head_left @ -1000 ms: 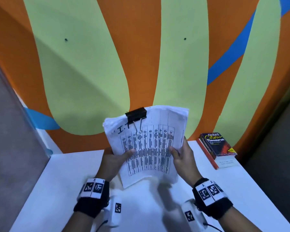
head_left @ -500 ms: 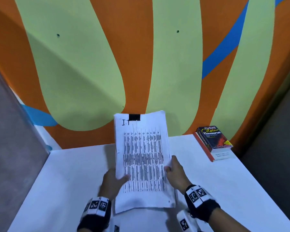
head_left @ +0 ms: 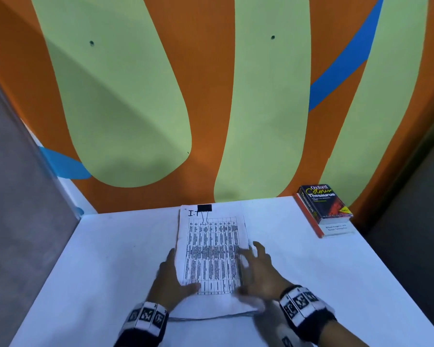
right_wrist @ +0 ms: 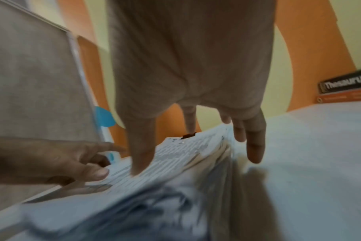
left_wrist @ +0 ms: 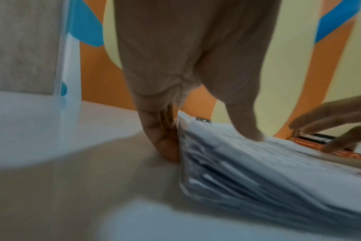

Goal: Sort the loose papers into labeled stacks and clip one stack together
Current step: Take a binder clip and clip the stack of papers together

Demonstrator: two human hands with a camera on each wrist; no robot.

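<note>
A stack of printed papers [head_left: 211,251], marked "I.T" at its top, lies flat on the white table [head_left: 98,271]. A black binder clip [head_left: 204,208] grips its far edge, wire handle folded onto the top sheet. My left hand [head_left: 172,272] sits at the stack's left edge: the straight fingers [left_wrist: 165,143] touch the side of the stack [left_wrist: 278,171] and the thumb rests on top. My right hand [head_left: 248,267] is blurred at the right edge, fingers [right_wrist: 255,146] spread over the table and thumb touching the top sheet [right_wrist: 185,156]. Neither hand holds the stack.
A black Oxford Thesaurus [head_left: 323,204] lies on an orange book at the table's far right corner. A painted orange and green wall [head_left: 211,121] closes the back. A grey partition [head_left: 15,221] runs along the left, and a dark gap lies to the right.
The clipped stack, held upright in both hands a second ago, has come down flat onto the table. Both hands have let go of it and now rest at its edges.
</note>
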